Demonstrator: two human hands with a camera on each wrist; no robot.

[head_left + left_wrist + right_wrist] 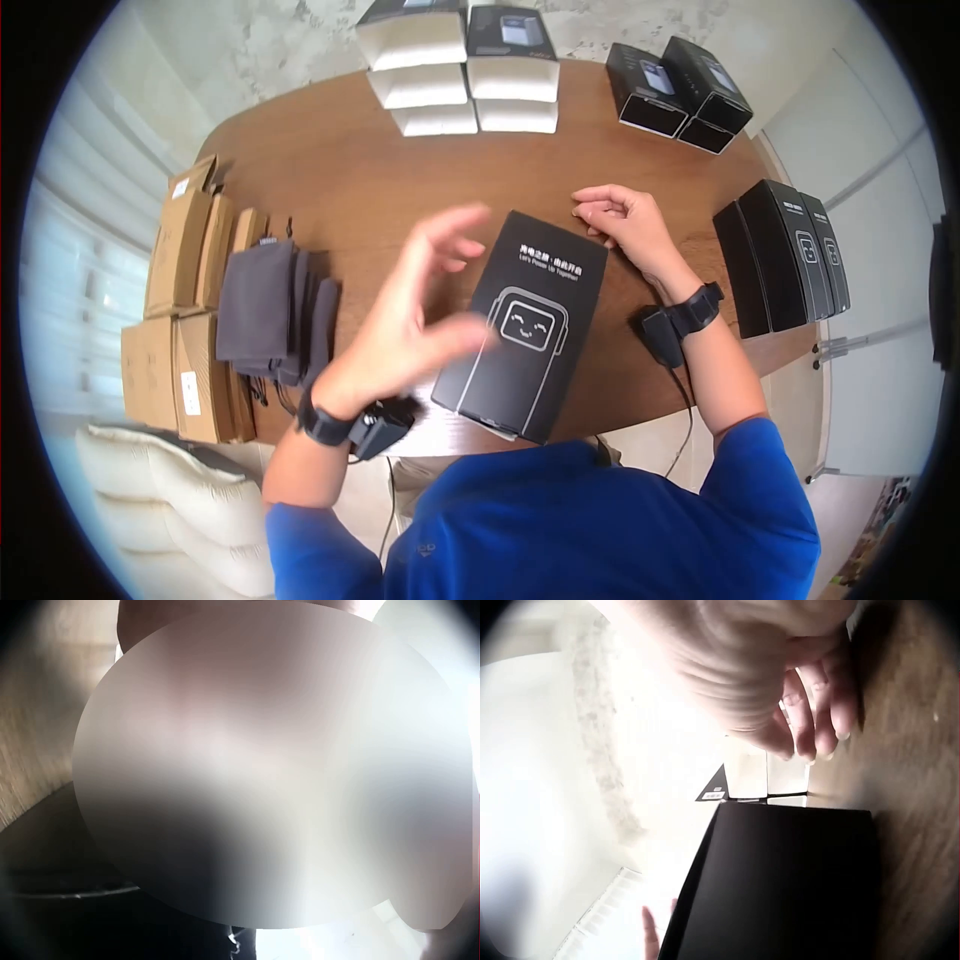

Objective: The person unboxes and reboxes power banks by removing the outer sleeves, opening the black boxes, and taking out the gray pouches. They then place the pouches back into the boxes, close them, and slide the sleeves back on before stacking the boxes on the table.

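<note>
A black box [527, 325] with a white line-drawn smiling face and printed text lies at a slant on the wooden table, close to its front edge. Over the box's left side is my left hand [415, 305], slightly blurred, with fingers spread and the thumb overlapping the box's face. Beyond the upper right corner of the box, my right hand [630, 228] rests near the tabletop, its fingers loosely bent around nothing. In the right wrist view, those fingers [801, 712] hang down past the box's dark side [795, 877]. A large blur covers most of the left wrist view.
Open-ended boxes with white insides [515, 80] are stacked at the back. Black boxes [680, 95] stand back right, and more black boxes [780, 255] at the right edge. Brown cardboard boxes [180, 250] and dark grey cloth pouches [262, 310] fill the left side.
</note>
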